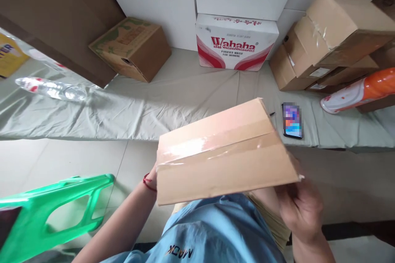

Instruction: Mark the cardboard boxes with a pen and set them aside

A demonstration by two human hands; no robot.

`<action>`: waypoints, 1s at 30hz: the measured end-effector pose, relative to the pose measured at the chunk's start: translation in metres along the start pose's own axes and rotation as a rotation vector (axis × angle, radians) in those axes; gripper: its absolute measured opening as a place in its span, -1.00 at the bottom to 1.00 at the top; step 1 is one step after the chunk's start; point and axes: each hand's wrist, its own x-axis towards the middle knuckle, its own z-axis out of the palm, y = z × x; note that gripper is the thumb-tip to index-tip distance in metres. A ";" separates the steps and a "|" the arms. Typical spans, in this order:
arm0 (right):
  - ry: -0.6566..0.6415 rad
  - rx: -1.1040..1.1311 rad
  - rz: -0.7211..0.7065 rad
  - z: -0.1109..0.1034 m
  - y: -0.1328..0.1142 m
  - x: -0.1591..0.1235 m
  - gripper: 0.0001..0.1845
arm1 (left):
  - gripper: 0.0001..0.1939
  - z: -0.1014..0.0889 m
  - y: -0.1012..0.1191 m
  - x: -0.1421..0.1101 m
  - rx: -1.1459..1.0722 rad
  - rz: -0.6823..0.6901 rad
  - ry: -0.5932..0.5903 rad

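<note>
Inspection finds a handling step in hand: a taped cardboard box [222,152] is held up in front of the person, above the lap and clear of the cloth-covered bed [154,107]. The left hand [152,178] is mostly hidden behind the box's left edge; its grip cannot be told. The right hand [300,207] clamps the box's lower right corner, fingers closed. Judged next: turning it calls for steady two-sided support. A phone [292,120] lies beyond.

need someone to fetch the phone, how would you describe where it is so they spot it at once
Start at the white Wahaha box against the wall. On the grey sheet to its front right lies the phone, flat and dark, the only non-cardboard thing beside the brown boxes.
</note>
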 end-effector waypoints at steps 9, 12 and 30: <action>-0.222 0.067 -0.267 0.009 -0.025 0.006 -0.14 | -0.53 0.020 0.017 -0.007 -0.120 -0.098 0.284; -0.120 0.289 0.059 0.007 -0.019 -0.005 -0.34 | -0.37 0.041 0.026 -0.005 -0.165 -0.114 0.290; 0.129 0.669 0.963 0.005 0.073 -0.053 -0.49 | -0.10 0.101 0.040 -0.014 0.611 0.492 -0.285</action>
